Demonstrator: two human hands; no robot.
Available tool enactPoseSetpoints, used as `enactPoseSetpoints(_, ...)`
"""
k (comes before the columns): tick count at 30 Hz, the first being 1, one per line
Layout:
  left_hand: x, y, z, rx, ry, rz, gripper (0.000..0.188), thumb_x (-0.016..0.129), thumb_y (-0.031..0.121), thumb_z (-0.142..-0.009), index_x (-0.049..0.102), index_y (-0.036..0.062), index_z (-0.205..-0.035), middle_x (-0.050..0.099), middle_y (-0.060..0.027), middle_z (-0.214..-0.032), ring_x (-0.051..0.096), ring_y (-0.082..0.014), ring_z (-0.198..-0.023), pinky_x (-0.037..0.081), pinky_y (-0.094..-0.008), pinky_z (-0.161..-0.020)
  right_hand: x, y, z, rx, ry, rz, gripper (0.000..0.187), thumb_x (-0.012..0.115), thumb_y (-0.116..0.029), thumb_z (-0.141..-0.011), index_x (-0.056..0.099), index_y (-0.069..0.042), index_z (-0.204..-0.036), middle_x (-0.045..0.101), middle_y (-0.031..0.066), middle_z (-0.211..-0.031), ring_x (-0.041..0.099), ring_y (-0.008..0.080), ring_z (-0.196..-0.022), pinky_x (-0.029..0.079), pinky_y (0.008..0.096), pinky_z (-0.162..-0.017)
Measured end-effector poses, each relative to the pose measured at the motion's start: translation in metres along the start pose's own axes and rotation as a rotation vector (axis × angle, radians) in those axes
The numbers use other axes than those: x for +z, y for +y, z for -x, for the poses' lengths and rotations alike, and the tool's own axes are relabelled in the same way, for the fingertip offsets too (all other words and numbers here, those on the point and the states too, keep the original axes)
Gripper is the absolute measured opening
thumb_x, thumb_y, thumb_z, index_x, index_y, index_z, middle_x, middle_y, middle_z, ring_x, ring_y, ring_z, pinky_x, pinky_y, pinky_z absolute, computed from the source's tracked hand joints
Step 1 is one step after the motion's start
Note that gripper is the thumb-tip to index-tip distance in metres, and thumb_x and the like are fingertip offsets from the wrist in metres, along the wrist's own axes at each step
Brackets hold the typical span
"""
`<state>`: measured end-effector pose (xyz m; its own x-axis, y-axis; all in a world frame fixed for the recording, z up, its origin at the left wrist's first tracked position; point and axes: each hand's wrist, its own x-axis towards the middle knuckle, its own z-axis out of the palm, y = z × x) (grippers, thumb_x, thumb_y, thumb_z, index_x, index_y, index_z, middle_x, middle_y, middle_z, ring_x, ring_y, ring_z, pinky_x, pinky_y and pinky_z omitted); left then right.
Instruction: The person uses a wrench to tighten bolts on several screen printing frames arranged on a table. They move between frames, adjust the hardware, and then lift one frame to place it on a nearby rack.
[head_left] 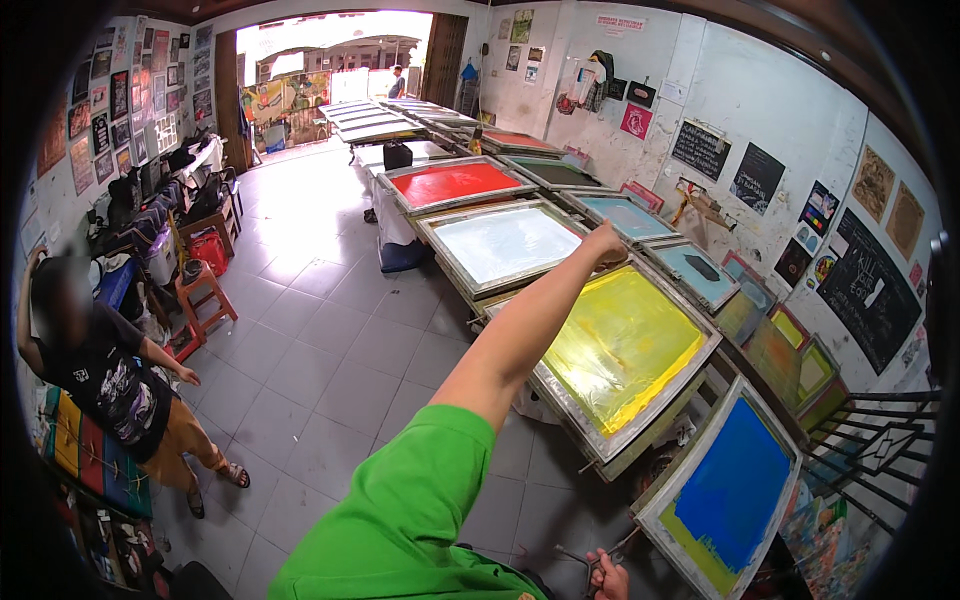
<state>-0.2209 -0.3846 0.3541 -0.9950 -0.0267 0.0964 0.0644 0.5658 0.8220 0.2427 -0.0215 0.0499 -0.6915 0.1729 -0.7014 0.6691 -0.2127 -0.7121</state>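
Observation:
My left arm, in a green sleeve, stretches across the view, and my left hand (605, 245) is closed at the far edge of the yellow printing screen (625, 345). What its fingers grip, if anything, is hidden. That screen has a pale frame and a wet-looking yellow surface. At the bottom, my right hand (607, 578) is closed around a thin, forked grey metal piece (575, 556), partly cut off by the lower edge. Right beside it stands a tilted screen with blue over yellow-green (735, 490).
Further screens, white (505, 245), red (455, 184) and pale blue (625, 217), line the long table toward the bright doorway. A person in a black shirt (105, 380) stands on the left near a wooden stool (203, 290). Black metal bars (870, 450) are at the right.

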Motion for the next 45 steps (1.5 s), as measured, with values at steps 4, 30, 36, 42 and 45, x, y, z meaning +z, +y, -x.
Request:
enactPoseSetpoints(4,-0.002,0.009,-0.001,0.032,0.012,-0.009,0.063,0.069,0.015,-0.079,0.034,-0.0036,-0.128,0.067,-0.0145,-0.076,0.061,-0.0238,-0.056,0.047,-0.0379,-0.046,-0.016,0.011,-0.016,-0.071,-0.097,0.058,0.029,0.063,-0.034,-0.104,0.075,-0.010,-0.116,0.043,-0.0081,-0.057,0.035,0.0059,-0.045,0.025,0.0259,-0.043)
enactPoseSetpoints(30,0.419,-0.133,0.415,-0.096,-0.532,0.279,0.047,0.078,0.044,-0.087,0.076,0.0055,-0.114,0.077,-0.0160,-0.092,0.076,-0.0319,-0.089,0.058,-0.0427,-0.082,-0.066,0.023,-0.058,0.002,-0.104,-0.038,0.010,0.071,-0.011,-0.098,0.063,-0.006,-0.098,0.060,-0.0015,-0.079,0.046,0.0068,-0.054,0.033,0.0239,-0.048)
enactPoseSetpoints(36,0.383,-0.091,0.383,-0.202,-0.685,0.063,0.047,0.082,0.050,-0.082,0.077,0.0067,-0.100,0.077,-0.0160,-0.087,0.076,-0.0315,-0.085,0.058,-0.0434,-0.079,-0.057,0.033,-0.065,0.070,-0.215,-0.266,0.011,0.068,-0.016,-0.101,0.063,-0.007,-0.106,0.057,-0.0032,-0.084,0.044,0.0038,-0.058,0.032,0.0227,-0.050)
enactPoseSetpoints(42,0.405,-0.098,0.389,-0.055,-0.570,0.047,0.049,0.088,0.051,-0.074,0.077,0.0063,-0.091,0.076,-0.0150,-0.084,0.074,-0.0332,-0.082,0.057,-0.0449,-0.076,-0.056,0.059,-0.073,0.069,-0.185,-0.501,0.016,0.071,-0.019,-0.100,0.063,-0.005,-0.104,0.054,-0.0025,-0.081,0.041,0.0034,-0.057,0.029,0.0223,-0.049)
enactPoseSetpoints(45,0.414,-0.108,0.393,-0.049,-0.602,0.048,0.048,0.088,0.048,-0.077,0.078,0.0053,-0.096,0.076,-0.0128,-0.082,0.073,-0.0287,-0.074,0.057,-0.0411,-0.073,-0.060,0.068,-0.076,0.078,-0.180,-0.552,0.020,0.070,-0.022,-0.101,0.063,-0.004,-0.106,0.059,0.0014,-0.091,0.042,0.0015,-0.056,0.030,0.0193,-0.047)
